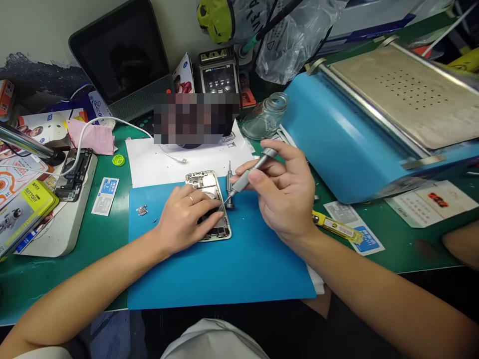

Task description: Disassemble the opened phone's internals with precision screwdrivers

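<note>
Pinching a grey precision screwdriver between thumb and fingers of the right hand, up and to the right of an opened smartphone. Sloping the shaft down and leftward from that grip, with the bit at the smartphone's right long edge, close by the fingertips of the left hand; cannot tell whether seated in a screw or only beside one.

Covering the middle of the smartphone with the left hand, palm down, fingers bent and close together, thumb a little apart; cannot tell whether pinching anything under the fingertips. Nearer to the smartphone by far with this hand than with the right.

For the smartphone, a place across the far edge of the blue mat, with the top end over white paper. Long axis from far to near, leaning slightly left at the top, so crosswise to the driver's slope.

Just off the smartphone's right edge, a second screwdriver, bit pointing away; cannot tell whether upright or flat. Near the mat's far left corner, a small metal component. Beyond the mat's left edge, on the green workbench, a blue-and-grey card.
</note>
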### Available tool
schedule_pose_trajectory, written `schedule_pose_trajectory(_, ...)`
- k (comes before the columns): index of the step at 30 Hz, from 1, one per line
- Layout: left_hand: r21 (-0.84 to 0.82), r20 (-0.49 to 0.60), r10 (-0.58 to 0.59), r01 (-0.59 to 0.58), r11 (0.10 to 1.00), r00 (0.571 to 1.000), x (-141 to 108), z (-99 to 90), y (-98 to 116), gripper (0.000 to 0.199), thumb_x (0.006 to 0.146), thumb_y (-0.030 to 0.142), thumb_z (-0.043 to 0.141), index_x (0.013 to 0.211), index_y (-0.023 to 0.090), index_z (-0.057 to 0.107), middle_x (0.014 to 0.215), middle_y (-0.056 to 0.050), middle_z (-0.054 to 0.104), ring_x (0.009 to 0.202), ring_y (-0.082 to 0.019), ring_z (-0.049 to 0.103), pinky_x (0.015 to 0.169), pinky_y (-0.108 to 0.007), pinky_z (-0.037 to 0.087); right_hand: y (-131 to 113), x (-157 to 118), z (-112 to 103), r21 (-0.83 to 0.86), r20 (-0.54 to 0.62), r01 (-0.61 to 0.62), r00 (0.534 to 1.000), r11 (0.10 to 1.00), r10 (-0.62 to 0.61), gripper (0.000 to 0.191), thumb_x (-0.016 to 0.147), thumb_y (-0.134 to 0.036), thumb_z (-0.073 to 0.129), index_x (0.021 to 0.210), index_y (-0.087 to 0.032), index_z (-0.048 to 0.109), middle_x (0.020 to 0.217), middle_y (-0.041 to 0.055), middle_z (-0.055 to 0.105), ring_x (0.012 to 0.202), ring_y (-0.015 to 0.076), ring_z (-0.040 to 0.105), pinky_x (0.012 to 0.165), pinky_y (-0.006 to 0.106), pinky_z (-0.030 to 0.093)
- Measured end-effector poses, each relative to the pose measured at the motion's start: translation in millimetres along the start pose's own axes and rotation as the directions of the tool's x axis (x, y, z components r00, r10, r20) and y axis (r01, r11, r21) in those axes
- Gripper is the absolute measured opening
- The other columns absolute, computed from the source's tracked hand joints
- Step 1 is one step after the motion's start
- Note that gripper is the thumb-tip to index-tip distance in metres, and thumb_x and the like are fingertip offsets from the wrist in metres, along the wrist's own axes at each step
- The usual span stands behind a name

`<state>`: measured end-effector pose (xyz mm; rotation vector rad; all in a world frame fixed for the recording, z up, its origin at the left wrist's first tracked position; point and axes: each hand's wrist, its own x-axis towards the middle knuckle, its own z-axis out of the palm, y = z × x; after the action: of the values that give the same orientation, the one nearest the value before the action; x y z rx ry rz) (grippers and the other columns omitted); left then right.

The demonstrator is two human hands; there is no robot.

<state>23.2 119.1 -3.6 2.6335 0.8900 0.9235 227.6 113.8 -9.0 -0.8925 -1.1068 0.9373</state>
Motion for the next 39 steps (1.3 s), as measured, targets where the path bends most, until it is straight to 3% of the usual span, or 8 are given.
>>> schedule_pose_trajectory(13, 0.004, -0.007, 0.002, -0.002, 1.0, 1.0, 0.1, -0.5, 0.1, 0.017, 0.103, 0.031, 0.061, 0.1, 0.019, 0.074, 0.089, -0.002, 0.078, 0.078, -0.017, 0.057, 0.07, -0.034, 0.038, 0.2, 0.2, 1.6, -0.046, 0.061, 0.077, 0.995, 0.996, -0.074, 0.039, 0.093, -0.027, 0.073, 0.129, -0.037, 0.06, 0.092, -0.0022, 0.078, 0.078, 0.0184, 0.077, 0.066, 0.032, 0.069)
schedule_pose_trajectory(24, -0.014, 0.056, -0.037, 0.038, 0.999, 0.998, 0.1, -2.1, 0.8, 0.022, 0.105, 0.03, 0.058, 0.097, 0.021, 0.076, 0.089, -0.002, 0.08, 0.076, -0.017, 0.062, 0.071, -0.035, 0.036, -2.5, -2.3, 2.6, -0.06, 0.068, 0.073, 0.995, 0.996, -0.069, 0.039, 0.093, -0.025, 0.072, 0.129, -0.037, 0.06, 0.094, -0.0024, 0.078, 0.077, 0.0177, 0.077, 0.067, 0.032, 0.068)
schedule_pose_trajectory(39, -0.035, 0.058, -0.042, 0.044, 0.998, 0.997, -0.4, -2.7, 1.4, 0.022, 0.104, 0.03, 0.059, 0.093, 0.021, 0.075, 0.085, 0.0, 0.079, 0.075, -0.016, 0.063, 0.072, -0.035, 0.036, -5.0, -4.5, 3.3, -0.15, 0.089, 0.119, 0.99, 0.981, -0.107, 0.039, 0.094, -0.029, 0.071, 0.13, -0.038, 0.059, 0.094, -0.0008, 0.078, 0.074, 0.018, 0.076, 0.056, 0.029, 0.063)
